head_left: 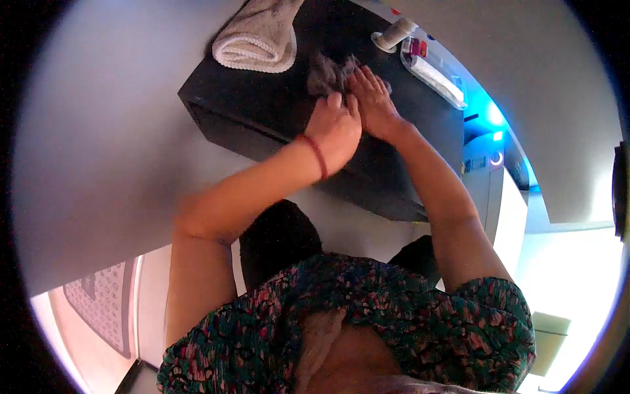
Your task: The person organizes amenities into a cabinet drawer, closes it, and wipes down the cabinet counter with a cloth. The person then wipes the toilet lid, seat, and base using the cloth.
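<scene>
A crumpled grey cloth (pixel 323 75), thin and fuzzy-looking, lies on the dark top of a low cabinet (pixel 262 98). My left hand (pixel 336 131), with a red bracelet at the wrist, is closed at the near edge of this cloth, fingers curled. Close beside it, my right hand (pixel 375 105) lies flat over the cloth's right part, its fingers stretched out away from me. The hands hide part of the cloth.
A folded beige towel (pixel 256 49) sits at the cabinet's far left. Towards the back right stand a whitish spool-like object (pixel 396 33) and a clear tray (pixel 436 82) with small items. A white appliance (pixel 489 177) with a blue light adjoins the cabinet's right side.
</scene>
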`<state>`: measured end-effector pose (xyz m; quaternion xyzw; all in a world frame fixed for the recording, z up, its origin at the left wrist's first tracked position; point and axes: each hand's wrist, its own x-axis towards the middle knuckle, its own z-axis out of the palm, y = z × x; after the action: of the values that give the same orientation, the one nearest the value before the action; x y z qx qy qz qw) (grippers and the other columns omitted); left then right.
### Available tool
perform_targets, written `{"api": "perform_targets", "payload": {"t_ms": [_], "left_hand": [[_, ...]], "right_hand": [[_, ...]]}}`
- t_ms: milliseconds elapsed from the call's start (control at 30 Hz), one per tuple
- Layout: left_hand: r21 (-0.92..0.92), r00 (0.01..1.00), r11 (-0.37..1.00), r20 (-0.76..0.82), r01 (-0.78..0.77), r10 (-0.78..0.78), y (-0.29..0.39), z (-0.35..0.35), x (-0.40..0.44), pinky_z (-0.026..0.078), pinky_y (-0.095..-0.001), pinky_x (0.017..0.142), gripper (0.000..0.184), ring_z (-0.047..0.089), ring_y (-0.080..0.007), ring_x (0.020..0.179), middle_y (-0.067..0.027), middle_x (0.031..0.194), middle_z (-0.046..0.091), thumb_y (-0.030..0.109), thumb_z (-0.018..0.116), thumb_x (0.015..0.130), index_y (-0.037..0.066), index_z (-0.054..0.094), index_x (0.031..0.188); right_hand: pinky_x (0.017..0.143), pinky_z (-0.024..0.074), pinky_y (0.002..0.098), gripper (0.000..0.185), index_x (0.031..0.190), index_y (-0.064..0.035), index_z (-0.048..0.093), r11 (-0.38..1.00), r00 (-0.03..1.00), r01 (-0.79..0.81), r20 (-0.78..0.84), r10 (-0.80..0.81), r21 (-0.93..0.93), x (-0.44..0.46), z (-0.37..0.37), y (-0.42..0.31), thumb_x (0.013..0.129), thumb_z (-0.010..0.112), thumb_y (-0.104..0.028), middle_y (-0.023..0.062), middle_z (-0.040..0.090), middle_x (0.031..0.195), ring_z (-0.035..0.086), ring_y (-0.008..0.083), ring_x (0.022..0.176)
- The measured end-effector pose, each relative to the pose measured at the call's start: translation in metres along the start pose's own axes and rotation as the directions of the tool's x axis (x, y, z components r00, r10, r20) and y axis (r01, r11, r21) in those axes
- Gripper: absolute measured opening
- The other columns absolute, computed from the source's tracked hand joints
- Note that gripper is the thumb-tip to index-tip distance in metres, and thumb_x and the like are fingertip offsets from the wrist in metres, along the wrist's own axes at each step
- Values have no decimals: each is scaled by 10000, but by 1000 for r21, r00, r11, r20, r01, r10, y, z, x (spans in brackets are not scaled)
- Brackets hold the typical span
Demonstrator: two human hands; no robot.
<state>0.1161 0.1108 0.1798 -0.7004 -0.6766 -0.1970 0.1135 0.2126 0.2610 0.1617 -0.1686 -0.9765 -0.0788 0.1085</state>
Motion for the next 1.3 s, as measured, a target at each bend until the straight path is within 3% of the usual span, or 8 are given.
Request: {"api": "perform_targets", "payload": {"t_ms": [100, 400, 600, 733, 933, 1067, 1200, 1300], "left_hand": [[24, 999, 999, -32, -37, 38, 31, -12, -39, 427, -382, 812, 420, 511, -292, 917, -175, 936, 607, 128, 502, 781, -94, 474, 1136], [-421, 978, 898, -204, -129, 45, 37, -13, -79, 383, -366, 889, 467, 526, -269, 940, -125, 1006, 587, 186, 628, 757, -16, 491, 1154], [-217, 952, 975, -304, -44, -25, -1, -11, -39, 406, -353, 807, 281, 497, -266, 846, -98, 841, 564, 139, 554, 768, -6, 566, 1008], [-91, 939, 989, -314, 117, -140, -37, -14, -37, 414, -398, 805, 203, 515, -306, 838, -128, 824, 569, 110, 525, 759, 36, 616, 926], [39, 897, 950, -341, 311, -279, -101, -31, -93, 367, -445, 966, 269, 494, -401, 1064, -201, 1068, 580, 79, 566, 755, -9, 610, 1005], [135, 909, 927, -289, 349, -300, -159, -28, -107, 353, -445, 983, 343, 493, -398, 1088, -238, 1100, 568, 108, 567, 756, -24, 574, 1072], [-6, 873, 880, -128, 474, -471, -176, -49, -102, 389, -436, 904, 353, 529, -366, 1028, -194, 1081, 596, 97, 541, 743, -36, 576, 1068], [130, 925, 926, -194, 353, -325, -174, -45, -100, 390, -424, 889, 342, 531, -358, 1016, -200, 1108, 584, 102, 554, 738, -29, 569, 1053]], "right_hand": [[1074, 197, 504, 502, 1289, 28, 392, 997, 1000, 7, 30, -9, 76, -41, -35, -34, 858, 458, -221, 221, 322, 1389, 246, 398, 1316], [1076, 201, 504, 524, 1266, 69, 395, 977, 977, 167, 108, -182, 135, -90, -80, -66, 835, 510, -208, 256, 331, 1366, 247, 395, 1317], [1059, 226, 504, 548, 1280, 71, 383, 997, 998, 52, -50, -49, 56, -19, -29, -38, 826, 510, -209, 269, 336, 1358, 273, 456, 1280], [1044, 165, 576, 532, 1341, -34, 364, 999, 999, -38, 26, 38, 28, 27, -9, -58, 883, 418, -299, 237, 276, 1409, 222, 436, 1305], [1044, 123, 588, 586, 1324, -8, 374, 977, 987, -161, 22, 159, 139, 54, -26, -165, 898, 360, -410, 224, 287, 1409, 183, 439, 1319], [1071, 108, 535, 592, 1336, 30, 346, 972, 981, -64, 195, 19, 224, 95, -39, -203, 869, 391, -329, 206, 319, 1395, 205, 384, 1326], [1075, 156, 465, 563, 1284, 10, 413, 964, 996, -26, 91, 2, 264, 110, -29, -205, 874, 431, -375, 181, 388, 1341, 261, 348, 1303], [1093, 131, 447, 541, 1299, 4, 397, 969, 999, -30, 31, 23, 246, 101, -23, -203, 885, 425, -343, 178, 348, 1379, 228, 337, 1327]]}}
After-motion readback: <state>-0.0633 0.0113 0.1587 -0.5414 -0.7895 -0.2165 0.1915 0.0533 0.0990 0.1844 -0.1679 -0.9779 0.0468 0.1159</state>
